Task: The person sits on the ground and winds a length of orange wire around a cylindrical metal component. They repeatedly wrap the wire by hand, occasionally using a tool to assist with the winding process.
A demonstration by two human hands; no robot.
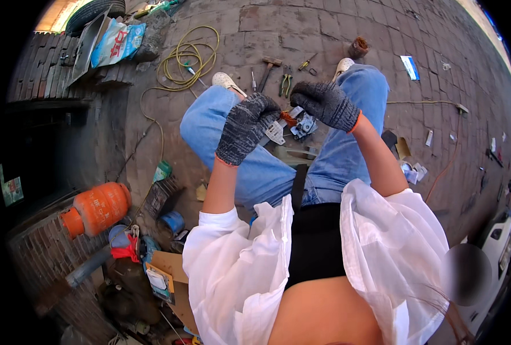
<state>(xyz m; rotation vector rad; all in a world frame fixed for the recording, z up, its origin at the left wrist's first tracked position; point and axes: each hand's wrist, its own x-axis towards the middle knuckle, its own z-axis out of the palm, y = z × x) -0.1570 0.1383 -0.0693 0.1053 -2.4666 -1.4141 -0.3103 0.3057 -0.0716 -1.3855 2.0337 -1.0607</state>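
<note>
My left hand point(247, 126), in a dark grey knit glove with orange cuff, has its fingers curled closed; what they hold is hidden. My right hand point(324, 106), gloved alike, is also curled, its fingertips at a small silver piece too hidden to name. Between and below them lie a metal assembly point(305, 124), an orange part point(287, 119) and a pale perforated plate point(275, 133). Beyond my hands, a hammer point(270, 69), pliers point(284, 81) and a screwdriver point(306, 63) rest on the paving.
A coiled yellow hose point(186, 57) lies at upper left, a rusty can point(359, 48) beyond my right foot. An orange gas cylinder point(100, 207), a blue tin point(172, 223) and an open cardboard box point(169, 264) stand at left. Cables cross the paving on both sides.
</note>
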